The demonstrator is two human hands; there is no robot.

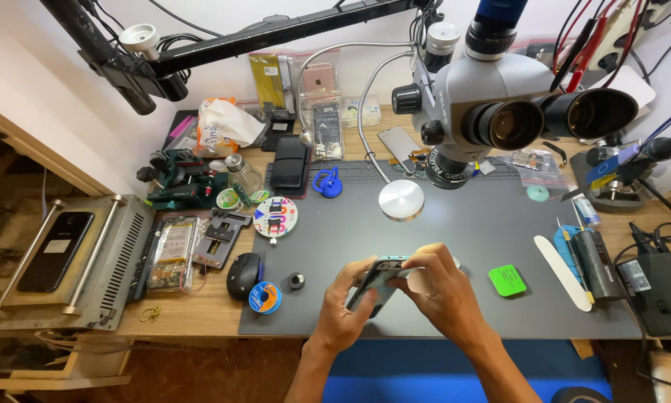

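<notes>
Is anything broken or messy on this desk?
Yes. By the left edge of the grey mat, a phone lies opened, its insides showing. Both hands, left hand and right hand, hold another phone.

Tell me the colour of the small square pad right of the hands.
Bright green square pad, clearest in the head view.

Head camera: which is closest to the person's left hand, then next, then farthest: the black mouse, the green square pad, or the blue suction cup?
From the left hand, which holds the phone:
1. Black mouse, closest, on the wooden desk to the left.
2. Blue suction cup, next, at the far edge of the grey mat.
3. Green square pad, farthest, on the mat past the right hand.
</notes>
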